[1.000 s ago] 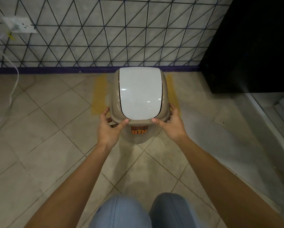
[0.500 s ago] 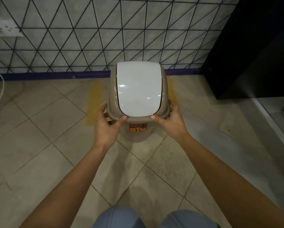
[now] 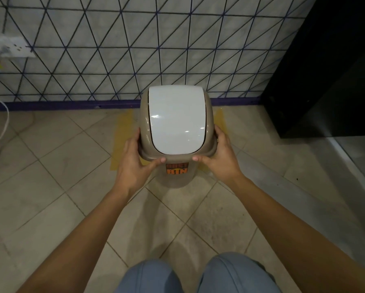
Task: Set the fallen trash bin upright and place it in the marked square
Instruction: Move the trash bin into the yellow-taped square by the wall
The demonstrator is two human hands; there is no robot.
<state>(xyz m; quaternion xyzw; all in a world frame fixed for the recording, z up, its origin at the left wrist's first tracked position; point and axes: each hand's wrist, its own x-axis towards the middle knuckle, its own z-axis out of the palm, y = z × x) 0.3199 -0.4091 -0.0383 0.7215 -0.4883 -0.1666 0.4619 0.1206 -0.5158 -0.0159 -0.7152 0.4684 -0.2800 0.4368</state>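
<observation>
The trash bin (image 3: 177,123) stands upright, a beige body with a white swing lid and an orange "DUST BIN" label on its front. My left hand (image 3: 133,163) grips the rim on its left side, thumb on the front edge. My right hand (image 3: 219,157) grips the rim on the right the same way. The marked square is yellow tape on the floor (image 3: 120,140); its left strip shows beside the bin and part of the right strip (image 3: 220,121) shows beyond my right hand. The bin sits between these strips; its base is partly hidden.
A wall with triangle-patterned tiles and a purple skirting (image 3: 50,105) runs right behind the bin. A black cabinet (image 3: 325,81) stands at the right. A power socket (image 3: 10,47) with a white cable (image 3: 3,123) is at the left. My knees (image 3: 190,275) are at the bottom.
The view has tilted up and the bin sits closer to the wall, further between the yellow strips. Both hands keep their grip on the rim.
</observation>
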